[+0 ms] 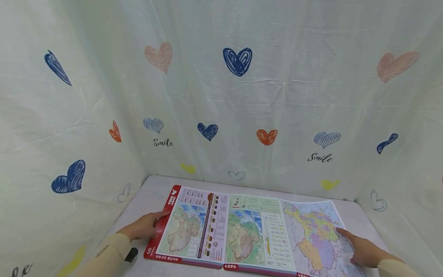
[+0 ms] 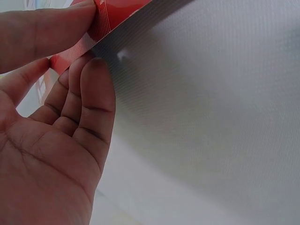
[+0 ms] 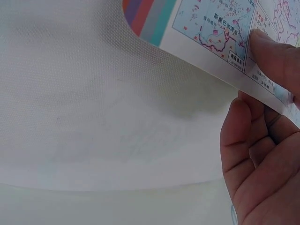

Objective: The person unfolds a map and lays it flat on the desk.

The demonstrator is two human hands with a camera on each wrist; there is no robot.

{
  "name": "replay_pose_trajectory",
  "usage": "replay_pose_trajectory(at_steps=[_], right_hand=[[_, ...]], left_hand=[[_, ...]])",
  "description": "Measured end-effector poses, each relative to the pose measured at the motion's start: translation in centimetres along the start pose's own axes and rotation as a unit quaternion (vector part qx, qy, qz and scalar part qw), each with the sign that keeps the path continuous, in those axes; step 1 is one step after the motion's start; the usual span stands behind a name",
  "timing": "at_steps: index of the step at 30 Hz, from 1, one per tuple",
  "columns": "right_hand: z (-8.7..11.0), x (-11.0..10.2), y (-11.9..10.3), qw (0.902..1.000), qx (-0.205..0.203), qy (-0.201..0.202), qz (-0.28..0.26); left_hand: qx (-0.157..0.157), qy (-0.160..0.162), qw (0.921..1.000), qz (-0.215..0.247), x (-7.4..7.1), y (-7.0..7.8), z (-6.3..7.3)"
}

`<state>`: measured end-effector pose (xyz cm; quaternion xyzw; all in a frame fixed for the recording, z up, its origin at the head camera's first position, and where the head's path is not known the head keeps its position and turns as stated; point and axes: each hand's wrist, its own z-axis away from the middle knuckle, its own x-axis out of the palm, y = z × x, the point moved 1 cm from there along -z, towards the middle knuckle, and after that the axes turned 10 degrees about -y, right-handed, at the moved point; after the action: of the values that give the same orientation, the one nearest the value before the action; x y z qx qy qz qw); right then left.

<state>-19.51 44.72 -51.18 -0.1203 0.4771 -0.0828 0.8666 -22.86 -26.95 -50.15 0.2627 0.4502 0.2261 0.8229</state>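
Note:
A wide printed map (image 1: 243,234) of several panels lies spread across the table, with a red border along its left side. My left hand (image 1: 144,226) pinches that red left edge (image 2: 124,14); in the left wrist view the thumb is on top and the fingertips are underneath. At the other end my right hand (image 1: 365,249) grips the right edge, thumb on the printed face (image 3: 213,35) and curled fingers below it. Both edges are lifted a little off the table in the wrist views. The lower right end of the map runs out of the head view.
The pale table (image 1: 155,182) shows behind the map and at both sides. A small black object (image 1: 131,254) lies by the left sleeve. White curtains (image 1: 238,104) printed with hearts and "Smile" enclose the table at the back and sides.

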Motion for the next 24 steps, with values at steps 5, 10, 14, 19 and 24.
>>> replay_pose_trajectory(at_steps=[5,10,14,19,24], right_hand=[[-0.05,0.07,-0.09,1.0000,0.007,-0.004,-0.005],[-0.02,0.12,-0.16,0.9999,0.010,-0.005,0.000],[0.11,0.10,-0.24,0.9999,0.005,-0.003,0.009],[0.11,0.04,-0.35,0.9999,0.008,-0.006,0.010],[-0.06,0.11,0.07,0.9998,0.015,-0.010,0.008]], left_hand=[[-0.001,-0.001,1.0000,-0.001,0.08,-0.06,-0.06],[-0.002,0.001,1.0000,-0.003,0.10,-0.03,-0.03],[-0.005,0.001,1.0000,-0.005,0.08,0.02,0.01],[-0.008,0.004,0.9999,-0.009,0.05,0.14,0.05],[-0.009,0.000,0.9999,-0.010,0.10,0.29,0.11]])
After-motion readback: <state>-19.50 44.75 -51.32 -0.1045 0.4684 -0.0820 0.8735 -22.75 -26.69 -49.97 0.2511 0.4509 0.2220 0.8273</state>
